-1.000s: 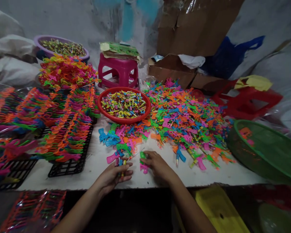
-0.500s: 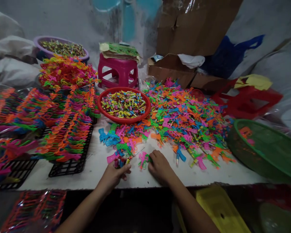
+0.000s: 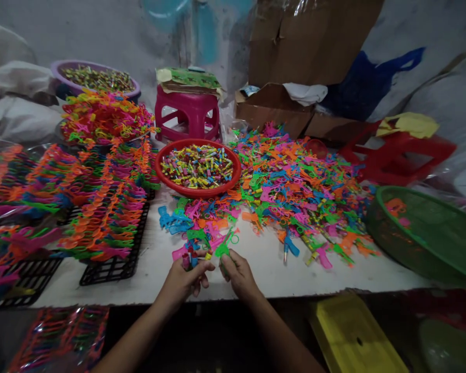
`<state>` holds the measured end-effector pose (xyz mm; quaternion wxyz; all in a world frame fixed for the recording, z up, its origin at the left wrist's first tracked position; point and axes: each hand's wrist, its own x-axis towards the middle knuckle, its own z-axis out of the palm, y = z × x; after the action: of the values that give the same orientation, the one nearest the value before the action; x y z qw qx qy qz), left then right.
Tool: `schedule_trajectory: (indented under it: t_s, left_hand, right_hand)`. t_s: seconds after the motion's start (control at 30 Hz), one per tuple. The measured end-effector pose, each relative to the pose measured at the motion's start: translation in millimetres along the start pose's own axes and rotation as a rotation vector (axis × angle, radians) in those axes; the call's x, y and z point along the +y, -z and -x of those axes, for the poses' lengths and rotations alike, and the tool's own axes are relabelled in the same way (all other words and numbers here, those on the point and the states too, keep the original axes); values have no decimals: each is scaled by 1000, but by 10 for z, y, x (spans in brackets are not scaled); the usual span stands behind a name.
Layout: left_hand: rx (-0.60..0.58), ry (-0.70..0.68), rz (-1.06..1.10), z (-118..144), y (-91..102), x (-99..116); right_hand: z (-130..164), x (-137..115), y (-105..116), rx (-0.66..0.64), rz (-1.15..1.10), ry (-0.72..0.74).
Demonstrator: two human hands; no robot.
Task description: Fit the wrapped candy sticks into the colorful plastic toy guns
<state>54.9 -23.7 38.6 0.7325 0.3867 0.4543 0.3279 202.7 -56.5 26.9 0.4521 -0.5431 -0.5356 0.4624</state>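
**Two hands meeting over a green toy piece at the table's near edge**

Between my hands, a green plastic toy piece (image 3: 222, 249) stands up from my right hand (image 3: 236, 272), pinched by the thumb and fingers closed on its lower end. Its ringed end points away from me, toward the loose pieces beyond. My left hand (image 3: 186, 277) is curled shut on a small bundle of short coloured tubes (image 3: 190, 259), whose ends show above the knuckles; its thumb reaches across until it is just beside the green piece. Both forearms enter from below and converge, wrists low, just above the white table (image 3: 256, 264) near its front edge.

Directly ahead lies the large heap of loose toy pieces (image 3: 295, 186), pink, orange, green and blue, spreading to the right and thinning toward me. A red bowl (image 3: 198, 167) filled with small coloured tubes sits behind my hands, touching the heap's left margin. To the left, black mesh racks (image 3: 114, 264) carry rows of assembled pieces (image 3: 104, 207); a bare strip of tabletop separates the nearest rack from my left hand. A wider bare patch lies right of my right hand, reaching to the green mesh basket (image 3: 427, 233) at the table's right end.

Farther back stand a pink stool (image 3: 188, 114), a purple basin (image 3: 95, 77), brown cardboard boxes (image 3: 306, 46) and a red stool (image 3: 396, 155) lying on its side. Below the table edge, a yellow container (image 3: 353, 336) sits at my right.
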Motion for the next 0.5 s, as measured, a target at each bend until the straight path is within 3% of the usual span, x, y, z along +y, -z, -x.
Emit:
schedule_trajectory:
  t_s: [0.33, 0.5]
  left_hand:
    - [4, -39, -95, 93, -41, 65]
    - [42, 3, -279, 187, -1, 109]
  right_hand:
    - [9, -64, -26, -26, 89, 1]
    - [77, -276, -61, 40, 136, 14]
